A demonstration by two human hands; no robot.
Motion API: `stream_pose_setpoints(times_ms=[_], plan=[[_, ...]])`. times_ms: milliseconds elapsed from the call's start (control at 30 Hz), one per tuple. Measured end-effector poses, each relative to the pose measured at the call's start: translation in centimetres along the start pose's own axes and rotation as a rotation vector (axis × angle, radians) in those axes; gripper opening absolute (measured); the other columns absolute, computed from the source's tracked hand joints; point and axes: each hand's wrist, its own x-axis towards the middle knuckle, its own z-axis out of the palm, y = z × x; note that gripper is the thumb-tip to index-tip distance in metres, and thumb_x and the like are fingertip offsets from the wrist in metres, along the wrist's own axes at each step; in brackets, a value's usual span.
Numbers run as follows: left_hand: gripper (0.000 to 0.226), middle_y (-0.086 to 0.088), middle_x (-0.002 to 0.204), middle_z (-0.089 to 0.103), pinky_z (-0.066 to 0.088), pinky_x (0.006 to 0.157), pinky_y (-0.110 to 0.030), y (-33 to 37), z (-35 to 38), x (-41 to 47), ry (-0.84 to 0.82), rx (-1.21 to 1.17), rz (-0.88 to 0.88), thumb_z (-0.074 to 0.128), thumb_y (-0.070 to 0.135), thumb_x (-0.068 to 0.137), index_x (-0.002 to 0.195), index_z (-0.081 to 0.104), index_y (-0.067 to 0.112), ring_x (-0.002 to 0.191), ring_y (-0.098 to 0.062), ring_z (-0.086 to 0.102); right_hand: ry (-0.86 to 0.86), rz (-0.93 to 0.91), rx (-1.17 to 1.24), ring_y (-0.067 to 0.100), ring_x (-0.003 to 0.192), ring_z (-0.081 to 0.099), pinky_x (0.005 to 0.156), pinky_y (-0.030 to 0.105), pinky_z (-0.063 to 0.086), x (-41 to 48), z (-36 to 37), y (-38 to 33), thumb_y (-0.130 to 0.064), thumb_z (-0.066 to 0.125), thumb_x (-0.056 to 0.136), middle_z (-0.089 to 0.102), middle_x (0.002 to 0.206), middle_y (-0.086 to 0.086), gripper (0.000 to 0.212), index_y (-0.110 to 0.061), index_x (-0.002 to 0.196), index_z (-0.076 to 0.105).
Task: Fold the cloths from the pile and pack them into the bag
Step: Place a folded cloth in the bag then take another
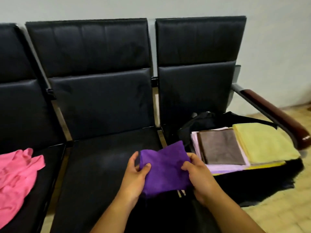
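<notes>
Both hands, left hand (137,170) and right hand (196,172), pinch the folded purple cloth (165,167) just left of the bag (193,125), seemingly to carry it flat.

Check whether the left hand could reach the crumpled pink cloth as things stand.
Probably not yet: the left hand grips the folded purple cloth; the crumpled pink cloth itself lies uncovered.

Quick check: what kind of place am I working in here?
Probably a waiting room or lobby: a row of joined black seats against a bare wall, with a wooden armrest at the end.
</notes>
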Motion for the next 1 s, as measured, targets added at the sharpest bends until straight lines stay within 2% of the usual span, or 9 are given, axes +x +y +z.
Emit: stream_pose_setpoints(times_ms=[133, 233, 400, 467, 533, 633, 733, 800, 1000], plan=[[0.065, 0.004, 0.121, 0.07, 0.061, 0.071, -0.026, 0.8, 7.0, -0.1, -0.124, 0.113, 0.075, 0.063, 0.013, 0.101, 0.146, 0.034, 0.048, 0.096, -0.008, 0.075, 0.137, -0.076, -0.089, 0.027, 0.09, 0.068, 0.079, 0.042, 0.05, 1.2, -7.6, -1.5, 0.01, 0.046, 0.088, 0.075, 0.105, 0.009, 0.047, -0.024, 0.114, 0.066], [0.068, 0.011, 0.123, 0.069, 0.063, 0.084, -0.033, 1.6, 12.4, 0.9, -0.188, 0.139, 0.089, 0.062, 0.014, 0.102, 0.155, 0.031, 0.044, 0.103, -0.005, 0.073, 0.232, -0.124, -0.16, 0.029, 0.099, 0.071, 0.086, 0.048, 0.056, 2.4, -12.4, -3.4, 0.007, 0.047, 0.089, 0.076, 0.105, 0.001, 0.051, -0.032, 0.114, 0.067], [0.074, 0.016, 0.131, 0.064, 0.055, 0.101, -0.031, 2.7, 19.6, 4.5, -0.27, 0.3, 0.136, 0.061, 0.017, 0.101, 0.148, 0.021, 0.058, 0.114, 0.002, 0.066, 0.368, -0.214, -0.372, 0.029, 0.086, 0.072, 0.079, 0.046, 0.06, 5.1, -17.9, -6.2, -0.003, 0.053, 0.094, 0.075, 0.104, -0.001, 0.05, -0.042, 0.125, 0.058], [0.078, 0.012, 0.14, 0.058, 0.048, 0.111, -0.035, 2.8, 21.7, 6.0, -0.277, 0.397, 0.105, 0.066, 0.019, 0.098, 0.154, 0.02, 0.047, 0.125, -0.006, 0.06, 0.388, -0.227, -0.669, 0.03, 0.108, 0.066, 0.095, 0.04, 0.052, 6.6, -19.6, -6.3, -0.012, 0.063, 0.091, 0.069, 0.125, 0.005, 0.06, -0.036, 0.143, 0.047], [0.062, 0.012, 0.13, 0.06, 0.05, 0.106, -0.032, 2.4, 22.5, 6.8, -0.225, 0.492, 0.08, 0.071, 0.026, 0.094, 0.141, 0.034, 0.043, 0.121, -0.012, 0.062, 0.394, -0.218, -0.991, 0.032, 0.141, 0.042, 0.111, 0.041, 0.038, 7.5, -20.2, -5.6, -0.024, 0.07, 0.089, 0.044, 0.155, 0.013, 0.075, -0.027, 0.155, 0.035], [0.044, 0.013, 0.121, 0.056, 0.048, 0.088, -0.018, 1.5, 22.9, 7.2, -0.119, 0.609, 0.155, 0.074, 0.036, 0.092, 0.126, 0.046, 0.037, 0.104, -0.003, 0.06, 0.355, -0.347, -1.182, 0.031, 0.155, 0.014, 0.123, 0.042, 0.025, 8.4, -19.8, -4.3, -0.031, 0.069, 0.092, 0.014, 0.169, 0.01, 0.074, -0.025, 0.157, 0.034], [0.031, 0.012, 0.118, 0.058, 0.043, 0.075, -0.011, 0.8, 23.3, 7.7, -0.084, 0.639, 0.173, 0.071, 0.045, 0.092, 0.116, 0.057, 0.032, 0.097, 0.0, 0.058, 0.242, -0.432, -1.309, 0.03, 0.158, 0.003, 0.126, 0.04, 0.017, 9.8, -19.0, -2.9, -0.036, 0.061, 0.097, 0.008, 0.171, 0.009, 0.066, -0.025, 0.157, 0.036], [0.023, 0.009, 0.114, 0.063, 0.042, 0.073, -0.011, 0.5, 23.3, 8.0, -0.054, 0.65, 0.18, 0.069, 0.046, 0.094, 0.109, 0.063, 0.029, 0.095, -0.002, 0.06, 0.187, -0.393, -1.364, 0.028, 0.158, -0.007, 0.127, 0.04, 0.009, 10.2, -18.3, -2.4, -0.043, 0.051, 0.102, -0.002, 0.172, 0.007, 0.066, -0.029, 0.161, 0.025], [0.017, 0.007, 0.092, 0.068, 0.047, 0.059, -0.015, 1.1, 22.8, 8.5, -0.024, 0.634, 0.149, 0.061, 0.039, 0.101, 0.102, 0.065, 0.023, 0.077, -0.004, 0.065, 0.251, -0.486, -1.268, 0.023, 0.158, -0.01, 0.127, 0.039, 0.007, 10.8, -18.0, -2.2, -0.044, 0.05, 0.102, -0.004, 0.171, 0.006, 0.077, -0.027, 0.164, 0.008]])
